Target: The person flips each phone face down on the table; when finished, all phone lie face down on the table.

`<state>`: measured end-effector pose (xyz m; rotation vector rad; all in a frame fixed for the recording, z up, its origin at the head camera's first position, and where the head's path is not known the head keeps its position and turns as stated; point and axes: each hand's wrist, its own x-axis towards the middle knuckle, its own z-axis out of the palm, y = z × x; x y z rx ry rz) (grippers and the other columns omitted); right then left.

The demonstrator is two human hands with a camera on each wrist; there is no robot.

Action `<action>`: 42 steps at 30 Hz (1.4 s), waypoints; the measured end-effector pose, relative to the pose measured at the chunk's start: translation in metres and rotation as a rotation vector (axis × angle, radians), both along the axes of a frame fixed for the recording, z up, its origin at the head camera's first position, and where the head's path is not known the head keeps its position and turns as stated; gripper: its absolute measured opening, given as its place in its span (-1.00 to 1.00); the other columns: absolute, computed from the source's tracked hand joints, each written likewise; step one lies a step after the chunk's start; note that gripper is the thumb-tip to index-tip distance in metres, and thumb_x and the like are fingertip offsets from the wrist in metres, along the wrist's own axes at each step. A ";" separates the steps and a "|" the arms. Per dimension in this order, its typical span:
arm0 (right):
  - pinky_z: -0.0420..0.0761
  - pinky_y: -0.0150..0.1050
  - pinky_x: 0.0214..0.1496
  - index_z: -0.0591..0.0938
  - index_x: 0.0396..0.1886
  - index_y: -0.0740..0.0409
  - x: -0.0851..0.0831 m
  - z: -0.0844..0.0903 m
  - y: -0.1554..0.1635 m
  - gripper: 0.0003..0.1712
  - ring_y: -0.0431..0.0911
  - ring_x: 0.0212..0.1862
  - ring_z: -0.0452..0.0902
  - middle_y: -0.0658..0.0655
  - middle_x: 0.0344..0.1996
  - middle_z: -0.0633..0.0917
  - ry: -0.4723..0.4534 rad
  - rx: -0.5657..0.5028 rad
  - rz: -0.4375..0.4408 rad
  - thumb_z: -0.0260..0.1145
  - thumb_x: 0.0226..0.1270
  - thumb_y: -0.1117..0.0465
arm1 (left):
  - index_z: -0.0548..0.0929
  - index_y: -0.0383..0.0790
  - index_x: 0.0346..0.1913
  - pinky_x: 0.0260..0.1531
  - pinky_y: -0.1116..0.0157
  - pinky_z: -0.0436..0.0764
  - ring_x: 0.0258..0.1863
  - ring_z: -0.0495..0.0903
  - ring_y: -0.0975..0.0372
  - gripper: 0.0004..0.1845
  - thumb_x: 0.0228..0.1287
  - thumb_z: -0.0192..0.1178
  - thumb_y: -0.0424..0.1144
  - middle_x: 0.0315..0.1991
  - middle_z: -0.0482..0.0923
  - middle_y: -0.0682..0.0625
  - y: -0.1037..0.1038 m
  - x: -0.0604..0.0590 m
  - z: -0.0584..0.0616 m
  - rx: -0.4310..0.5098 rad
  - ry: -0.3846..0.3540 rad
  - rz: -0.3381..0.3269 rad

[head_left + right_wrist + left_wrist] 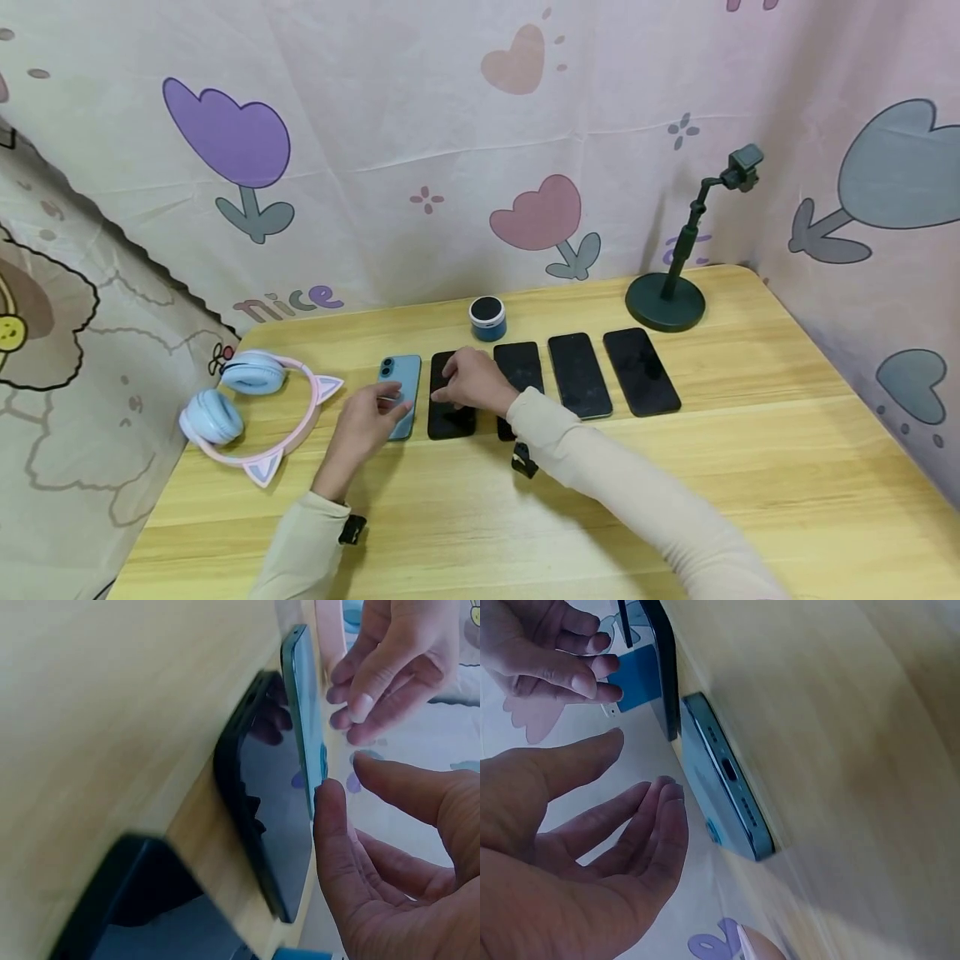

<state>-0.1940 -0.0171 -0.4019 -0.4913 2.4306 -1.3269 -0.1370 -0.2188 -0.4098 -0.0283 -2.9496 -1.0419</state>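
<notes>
1. Blue phone point(409, 385), back up on table point(450, 517), camera end away from person.
2. Left hand point(366, 421): over blue phone, thumb and fingers spread with a gap between.
3. Right hand point(476, 382): just right of blue phone, above nearest black phone point(452, 423); thumb and fingertips also apart.
4. Three more dark phones point(581, 375): in a row farther right of blue phone.
5. Cat-ear headphones point(253, 375) left of blue phone; round blue-white container point(488, 319) behind-right; dark stand point(665, 302) well behind-right.
</notes>
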 end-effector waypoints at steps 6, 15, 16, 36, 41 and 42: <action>0.68 -0.06 0.02 0.65 0.08 0.42 -0.002 0.000 0.015 -0.48 -0.08 -0.45 0.74 0.04 -0.54 0.75 0.001 0.047 -0.019 0.55 0.23 0.18 | 0.62 -0.44 0.20 -0.11 0.02 0.67 -0.12 0.69 0.00 -0.56 0.36 0.34 -0.25 -0.07 0.71 -0.22 0.010 -0.003 0.000 -0.037 -0.023 -0.010; 0.69 -0.17 -0.14 0.73 -0.08 0.39 -0.006 -0.003 0.033 -0.56 -0.10 -0.44 0.72 0.18 -0.37 0.79 0.035 0.116 -0.026 0.57 0.20 0.14 | 0.66 -0.45 0.16 -0.11 0.02 0.62 -0.15 0.65 0.05 -0.57 0.34 0.36 -0.23 -0.13 0.70 -0.17 0.017 -0.008 -0.005 -0.075 -0.050 -0.030; 0.67 -0.22 -0.21 0.75 -0.16 0.37 -0.006 -0.004 0.034 -0.62 -0.09 -0.45 0.72 0.19 -0.39 0.79 0.033 0.113 -0.023 0.57 0.20 0.14 | 0.65 -0.46 0.15 -0.11 0.02 0.62 -0.15 0.65 0.05 -0.57 0.34 0.37 -0.23 -0.14 0.70 -0.17 0.018 -0.009 -0.006 -0.075 -0.051 -0.033; 0.69 -0.12 0.01 0.74 -0.19 0.40 -0.007 -0.012 0.036 -0.65 -0.11 -0.50 0.74 0.13 -0.53 0.76 -0.066 0.066 -0.071 0.61 0.11 0.25 | 0.70 -0.45 0.08 -0.09 0.03 0.61 -0.15 0.62 0.04 -0.58 0.26 0.44 -0.23 -0.13 0.71 -0.19 0.033 -0.013 -0.013 -0.135 -0.077 -0.048; 0.59 -0.31 -0.39 0.75 -0.38 0.37 -0.008 -0.015 0.032 -0.74 -0.13 -0.53 0.72 0.13 -0.61 0.74 -0.013 0.074 -0.063 0.63 0.08 0.27 | 0.67 -0.47 0.11 -0.05 0.00 0.61 -0.09 0.64 0.01 -0.55 0.26 0.44 -0.23 -0.12 0.71 -0.20 0.036 -0.013 -0.014 -0.121 -0.093 -0.039; 0.52 -0.35 -0.47 0.74 -0.44 0.34 -0.008 -0.016 0.031 -0.76 -0.14 -0.55 0.71 0.10 -0.64 0.73 0.001 0.078 -0.060 0.63 0.07 0.27 | 0.67 -0.47 0.11 -0.05 0.00 0.61 -0.09 0.64 0.01 -0.55 0.26 0.44 -0.23 -0.12 0.71 -0.19 0.037 -0.013 -0.015 -0.119 -0.095 -0.035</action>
